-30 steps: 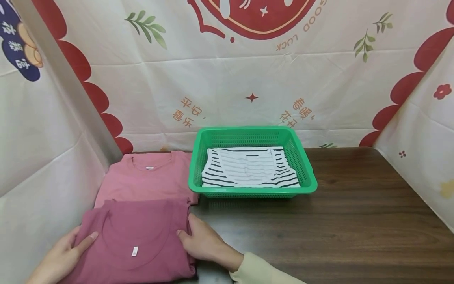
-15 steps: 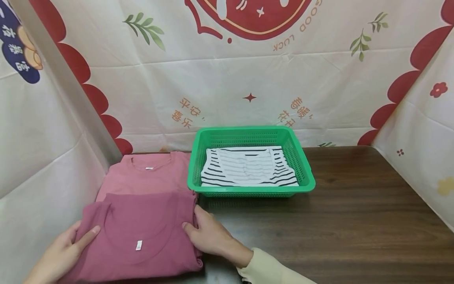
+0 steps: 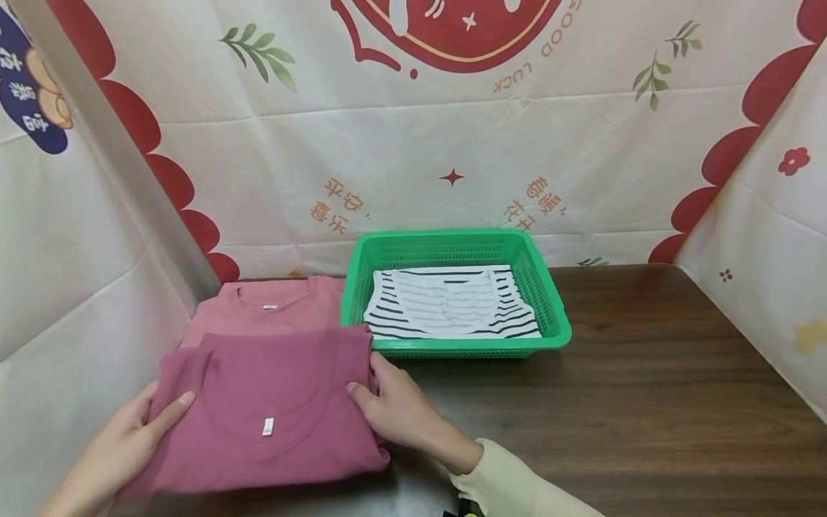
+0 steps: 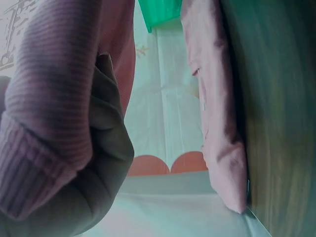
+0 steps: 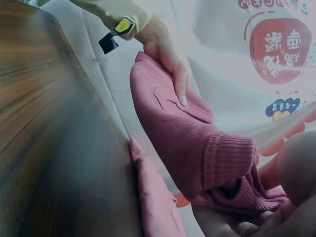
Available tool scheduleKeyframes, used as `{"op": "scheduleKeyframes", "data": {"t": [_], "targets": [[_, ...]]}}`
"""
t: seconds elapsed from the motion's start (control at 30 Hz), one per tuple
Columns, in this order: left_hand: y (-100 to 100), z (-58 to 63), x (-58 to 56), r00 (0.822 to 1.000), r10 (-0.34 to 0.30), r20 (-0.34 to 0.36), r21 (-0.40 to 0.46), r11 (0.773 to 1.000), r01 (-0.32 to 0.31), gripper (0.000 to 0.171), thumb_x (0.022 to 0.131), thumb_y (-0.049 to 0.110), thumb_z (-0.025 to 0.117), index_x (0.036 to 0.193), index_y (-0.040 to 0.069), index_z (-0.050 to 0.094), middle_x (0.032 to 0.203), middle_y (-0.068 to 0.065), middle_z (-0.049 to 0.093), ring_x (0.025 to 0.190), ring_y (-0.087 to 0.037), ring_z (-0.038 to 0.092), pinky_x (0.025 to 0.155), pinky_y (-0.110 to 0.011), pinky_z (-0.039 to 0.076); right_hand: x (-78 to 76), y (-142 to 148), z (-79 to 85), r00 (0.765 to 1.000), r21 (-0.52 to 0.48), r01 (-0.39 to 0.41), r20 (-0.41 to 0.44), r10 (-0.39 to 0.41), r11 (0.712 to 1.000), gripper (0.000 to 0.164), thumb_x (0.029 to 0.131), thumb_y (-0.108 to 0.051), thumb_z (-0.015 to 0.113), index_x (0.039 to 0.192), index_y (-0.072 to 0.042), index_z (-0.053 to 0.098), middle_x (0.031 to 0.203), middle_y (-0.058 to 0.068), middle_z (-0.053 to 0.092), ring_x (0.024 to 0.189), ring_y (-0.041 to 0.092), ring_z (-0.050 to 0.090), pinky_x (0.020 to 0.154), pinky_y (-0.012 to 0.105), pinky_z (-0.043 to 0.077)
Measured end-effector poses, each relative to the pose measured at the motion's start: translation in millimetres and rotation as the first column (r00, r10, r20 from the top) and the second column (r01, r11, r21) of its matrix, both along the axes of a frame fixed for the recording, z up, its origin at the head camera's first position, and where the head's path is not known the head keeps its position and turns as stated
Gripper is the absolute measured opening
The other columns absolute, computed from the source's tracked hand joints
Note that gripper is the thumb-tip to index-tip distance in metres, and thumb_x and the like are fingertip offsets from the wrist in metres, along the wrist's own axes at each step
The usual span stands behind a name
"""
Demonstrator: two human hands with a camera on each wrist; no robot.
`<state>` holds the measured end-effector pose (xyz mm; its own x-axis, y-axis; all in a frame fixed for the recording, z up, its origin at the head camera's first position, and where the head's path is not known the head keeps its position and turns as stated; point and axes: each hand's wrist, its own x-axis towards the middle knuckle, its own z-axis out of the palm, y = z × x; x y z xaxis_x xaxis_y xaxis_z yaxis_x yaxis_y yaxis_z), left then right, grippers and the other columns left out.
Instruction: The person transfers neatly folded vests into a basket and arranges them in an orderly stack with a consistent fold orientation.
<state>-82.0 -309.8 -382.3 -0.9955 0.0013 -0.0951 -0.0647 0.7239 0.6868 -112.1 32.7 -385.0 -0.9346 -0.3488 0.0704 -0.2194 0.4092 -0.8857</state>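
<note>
Both hands hold a folded mauve shirt [image 3: 271, 388] by its sides, with its round neckline and small white label facing up. My left hand [image 3: 125, 441] grips the left edge, thumb on top. My right hand [image 3: 403, 409] pinches the right edge, fingers underneath and hidden. Seen in the right wrist view, the shirt [image 5: 173, 133] hangs above the table [image 5: 54, 133], its ribbed cuff beside the right hand [image 5: 296, 182]. Behind it, partly covered in the head view, a lighter pink folded shirt [image 3: 274, 312] lies on the table.
Right of the pink shirt stands a green plastic basket [image 3: 474, 345] with a folded black-and-white striped garment [image 3: 452, 301] inside. Dark wood tabletop [image 3: 614, 388] stretches to the right. Printed cloth walls [image 3: 413, 158] enclose the back and sides.
The mauve shirt has risen and moved forward and to the right, held by both hands. It covers more of the lighter pink shirt in the head view. The basket stays where it was.
</note>
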Motion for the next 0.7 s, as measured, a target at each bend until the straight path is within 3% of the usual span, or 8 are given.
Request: {"op": "scheduleKeyframes", "data": {"t": [0.1, 0.3, 0.43, 0.7], "targets": [[6.0, 3.6, -3.3, 1.000, -0.007, -0.023, -0.013, 1.000, 0.006, 0.052, 0.098, 0.043, 0.044, 0.135, 0.007, 0.042, 0.095, -0.009, 0.066, 0.076, -0.007, 0.057, 0.063, -0.029, 0.046, -1.2, 4.3, 1.2, 1.000, -0.008, 0.004, 0.006, -0.004, 1.000, 0.021, 0.093, -0.020, 0.054, 0.111, -0.010, 0.055, 0.091, 0.005, 0.067, 0.077, 0.008, 0.061, 0.070, 0.033, 0.052], [13.0, 5.2, -7.2, 0.995, -0.033, -0.095, -0.043, 0.999, 0.029, 0.047, 0.098, 0.041, 0.046, 0.132, 0.009, 0.045, 0.096, -0.009, 0.066, 0.077, -0.005, 0.056, 0.064, -0.026, 0.045, -3.0, 11.0, 2.3, 1.000, -0.009, 0.003, -0.008, -0.003, 1.000, 0.022, 0.093, -0.019, 0.054, 0.112, -0.009, 0.054, 0.090, 0.005, 0.067, 0.077, 0.008, 0.062, 0.070, 0.034, 0.053], [17.3, 6.2, -10.1, 0.992, -0.040, -0.117, -0.049, 0.998, 0.035, 0.047, 0.097, 0.041, 0.046, 0.134, 0.011, 0.044, 0.101, -0.009, 0.064, 0.081, -0.004, 0.055, 0.066, -0.025, 0.044, -4.0, 14.5, 4.9, 1.000, 0.006, 0.020, -0.009, -0.020, 1.000, 0.021, 0.093, -0.020, 0.054, 0.112, -0.010, 0.055, 0.089, 0.004, 0.067, 0.076, 0.009, 0.061, 0.070, 0.035, 0.053], [30.2, 8.9, -15.4, 0.988, -0.058, -0.143, -0.015, 0.998, 0.057, 0.037, 0.097, 0.041, 0.046, 0.119, 0.011, 0.049, 0.092, -0.009, 0.061, 0.079, -0.007, 0.055, 0.067, -0.022, 0.043, -8.4, 22.3, 3.4, 0.998, 0.037, 0.051, -0.029, -0.050, 0.998, 0.023, 0.093, -0.021, 0.054, 0.113, -0.009, 0.055, 0.092, 0.006, 0.066, 0.079, 0.012, 0.060, 0.073, 0.038, 0.052]]}}
